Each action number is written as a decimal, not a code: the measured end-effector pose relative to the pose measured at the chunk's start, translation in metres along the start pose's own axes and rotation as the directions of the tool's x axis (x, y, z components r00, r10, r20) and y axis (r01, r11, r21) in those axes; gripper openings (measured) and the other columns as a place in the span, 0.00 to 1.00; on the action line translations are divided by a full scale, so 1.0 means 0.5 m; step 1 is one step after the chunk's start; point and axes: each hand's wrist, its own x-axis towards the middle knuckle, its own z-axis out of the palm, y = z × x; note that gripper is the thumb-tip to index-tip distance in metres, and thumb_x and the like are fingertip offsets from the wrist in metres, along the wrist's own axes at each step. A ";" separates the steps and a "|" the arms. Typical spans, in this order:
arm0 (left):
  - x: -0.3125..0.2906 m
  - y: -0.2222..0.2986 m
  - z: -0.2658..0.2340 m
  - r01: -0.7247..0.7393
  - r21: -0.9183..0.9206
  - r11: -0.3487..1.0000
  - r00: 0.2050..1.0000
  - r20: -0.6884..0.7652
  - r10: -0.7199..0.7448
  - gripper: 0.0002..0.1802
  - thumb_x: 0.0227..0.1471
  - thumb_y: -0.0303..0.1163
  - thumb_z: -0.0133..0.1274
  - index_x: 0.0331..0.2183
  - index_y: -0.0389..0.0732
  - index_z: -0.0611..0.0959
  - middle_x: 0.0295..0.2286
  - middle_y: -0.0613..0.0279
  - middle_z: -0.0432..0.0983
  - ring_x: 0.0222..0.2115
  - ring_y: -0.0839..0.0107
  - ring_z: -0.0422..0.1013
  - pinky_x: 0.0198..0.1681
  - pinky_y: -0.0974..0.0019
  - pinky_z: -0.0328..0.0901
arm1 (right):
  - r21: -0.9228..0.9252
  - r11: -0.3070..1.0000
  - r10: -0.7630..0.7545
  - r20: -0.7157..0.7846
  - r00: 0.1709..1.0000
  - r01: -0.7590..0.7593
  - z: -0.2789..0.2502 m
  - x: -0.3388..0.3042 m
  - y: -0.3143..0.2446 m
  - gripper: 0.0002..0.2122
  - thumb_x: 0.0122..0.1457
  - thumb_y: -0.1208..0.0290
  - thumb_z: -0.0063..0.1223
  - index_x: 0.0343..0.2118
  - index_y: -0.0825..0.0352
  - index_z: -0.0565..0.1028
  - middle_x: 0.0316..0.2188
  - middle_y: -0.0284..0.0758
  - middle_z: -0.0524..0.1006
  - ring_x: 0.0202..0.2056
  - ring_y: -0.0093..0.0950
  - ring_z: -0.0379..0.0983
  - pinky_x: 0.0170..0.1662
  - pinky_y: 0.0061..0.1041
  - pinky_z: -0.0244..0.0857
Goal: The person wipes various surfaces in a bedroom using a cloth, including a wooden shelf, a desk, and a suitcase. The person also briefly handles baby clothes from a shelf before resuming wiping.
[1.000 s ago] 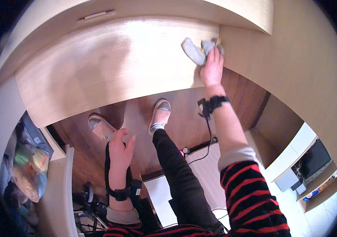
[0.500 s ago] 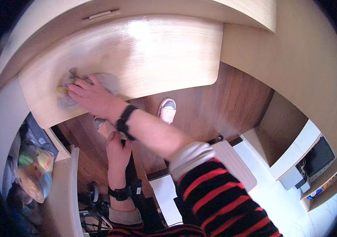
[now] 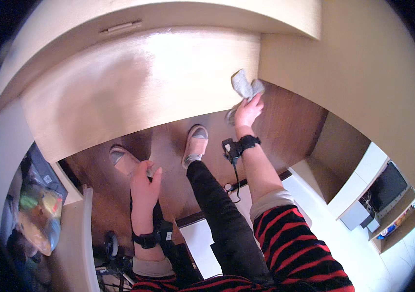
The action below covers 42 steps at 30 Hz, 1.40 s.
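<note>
Right of centre in the upper frame, we see the bare right hand [image 3: 248, 113], its fingers gripping a crumpled light-grey fabric cloth [image 3: 241, 83] at the right front corner of the pale wood-grained worktop [image 3: 183, 73]. Left of centre, we see the bare left hand [image 3: 144, 190], fingers half-curled and parted from the thumb, just below a pink-and-grey shoe [image 3: 122, 159].

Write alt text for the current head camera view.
A person's right hand grips a grey cloth at the right end of a pale wooden surface. The left hand hangs lower, partly open; two pink shoes rest on the brown floor.
</note>
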 end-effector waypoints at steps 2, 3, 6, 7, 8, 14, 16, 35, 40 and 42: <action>0.005 0.001 -0.004 -0.022 -0.029 0.999 0.999 -0.035 0.021 0.12 0.48 0.31 0.56 0.35 0.35 0.77 0.32 0.52 0.75 0.35 0.58 0.72 0.41 0.62 0.65 | 0.041 0.984 0.163 0.213 0.963 -0.176 -0.022 0.005 0.016 0.26 0.57 0.71 0.47 0.58 0.70 0.56 0.48 0.59 0.66 0.49 0.55 0.64 0.53 0.43 0.59; 0.009 0.002 -0.006 -0.020 -0.040 0.999 0.999 -0.035 0.019 0.12 0.48 0.30 0.56 0.35 0.35 0.76 0.32 0.52 0.75 0.35 0.59 0.71 0.41 0.62 0.65 | 0.104 0.961 0.205 0.356 0.912 -0.257 -0.046 0.014 0.024 0.25 0.55 0.72 0.49 0.56 0.70 0.60 0.47 0.57 0.69 0.49 0.52 0.66 0.51 0.42 0.62; 0.016 0.003 -0.019 0.028 -0.057 0.998 0.999 -0.021 -0.029 0.15 0.47 0.32 0.56 0.37 0.35 0.75 0.35 0.48 0.73 0.38 0.50 0.70 0.42 0.56 0.64 | 0.138 0.964 0.118 0.539 0.834 -0.226 -0.144 0.049 0.001 0.21 0.55 0.70 0.51 0.51 0.70 0.65 0.45 0.50 0.74 0.47 0.43 0.71 0.48 0.38 0.65; 0.018 0.005 -0.020 0.029 -0.072 0.997 0.998 -0.061 -0.033 0.15 0.46 0.31 0.56 0.36 0.35 0.75 0.35 0.48 0.73 0.39 0.50 0.70 0.43 0.56 0.64 | 0.338 0.878 0.129 0.513 0.848 -0.338 -0.172 0.053 -0.028 0.19 0.55 0.70 0.51 0.50 0.70 0.67 0.44 0.47 0.75 0.46 0.39 0.72 0.46 0.36 0.67; 0.020 0.004 -0.019 -0.001 -0.063 0.998 0.999 -0.050 -0.002 0.14 0.47 0.31 0.56 0.36 0.35 0.75 0.34 0.49 0.73 0.37 0.53 0.70 0.42 0.58 0.64 | 0.589 0.659 0.042 0.592 0.805 -0.468 -0.219 0.074 -0.056 0.17 0.57 0.70 0.51 0.48 0.71 0.68 0.39 0.40 0.75 0.40 0.31 0.72 0.43 0.32 0.68; 0.025 0.011 -0.019 -0.060 -0.069 0.996 0.995 -0.089 0.054 0.14 0.47 0.31 0.57 0.35 0.34 0.75 0.32 0.51 0.73 0.36 0.56 0.70 0.41 0.60 0.64 | 0.762 -0.371 -0.303 0.440 0.845 -0.530 -0.337 0.238 -0.350 0.33 0.63 0.41 0.26 0.60 0.63 0.56 0.60 0.38 0.60 0.61 0.39 0.54 0.64 0.48 0.44; 0.023 0.012 -0.029 -0.011 -0.091 0.996 0.997 -0.071 0.005 0.14 0.46 0.32 0.57 0.34 0.35 0.75 0.34 0.48 0.73 0.38 0.50 0.69 0.42 0.55 0.63 | 0.805 -0.325 -0.210 0.451 0.868 -0.497 -0.338 0.221 -0.407 0.34 0.62 0.41 0.29 0.61 0.66 0.53 0.61 0.41 0.57 0.62 0.40 0.51 0.64 0.48 0.43; -0.003 -0.043 -0.078 -0.022 -0.224 0.974 0.989 -0.147 -0.012 0.14 0.45 0.31 0.58 0.35 0.35 0.75 0.33 0.48 0.73 0.37 0.51 0.70 0.41 0.56 0.64 | 0.720 -0.041 -0.254 0.663 0.704 -0.693 -0.136 -0.157 -0.733 0.15 0.51 0.88 0.48 0.42 0.70 0.65 0.42 0.40 0.70 0.41 0.36 0.71 0.44 0.35 0.70; -0.013 -0.036 -0.078 -0.055 -0.211 0.976 0.982 -0.189 0.014 0.14 0.46 0.30 0.57 0.35 0.34 0.75 0.33 0.48 0.73 0.37 0.51 0.70 0.42 0.56 0.64 | 0.800 0.149 -0.069 0.595 0.801 -0.581 -0.169 0.140 -0.474 0.12 0.61 0.82 0.39 0.48 0.74 0.62 0.46 0.45 0.69 0.48 0.41 0.69 0.55 0.44 0.64; -0.016 -0.032 -0.074 -0.062 -0.219 0.974 0.981 -0.194 0.019 0.14 0.46 0.30 0.57 0.35 0.34 0.75 0.33 0.49 0.73 0.37 0.51 0.70 0.42 0.56 0.64 | 0.820 0.103 0.002 0.566 0.824 -0.563 -0.203 0.234 -0.387 0.10 0.61 0.80 0.40 0.46 0.73 0.65 0.46 0.44 0.70 0.48 0.41 0.69 0.53 0.43 0.67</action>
